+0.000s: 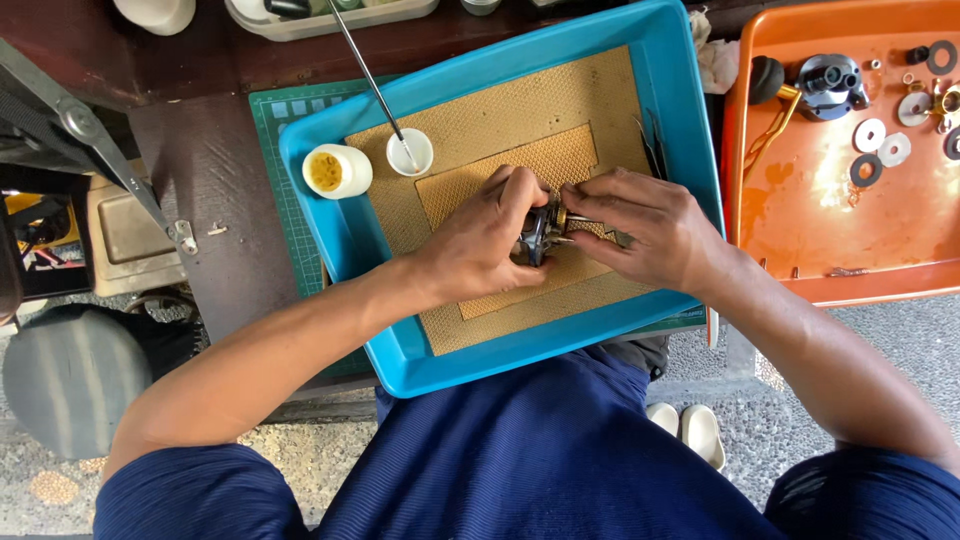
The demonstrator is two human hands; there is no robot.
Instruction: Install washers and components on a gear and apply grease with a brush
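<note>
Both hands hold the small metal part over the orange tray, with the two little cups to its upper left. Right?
Not quite: in the head view both hands hold the small metal part over the blue tray; the cups sit upper left.

A dark wooden counter (210, 170) carries a green cutting mat (268, 125) beneath a blue tray (350, 235), with an orange tray (800, 250) just beside it on the right and a pale container (320, 22) at the far edge.
</note>
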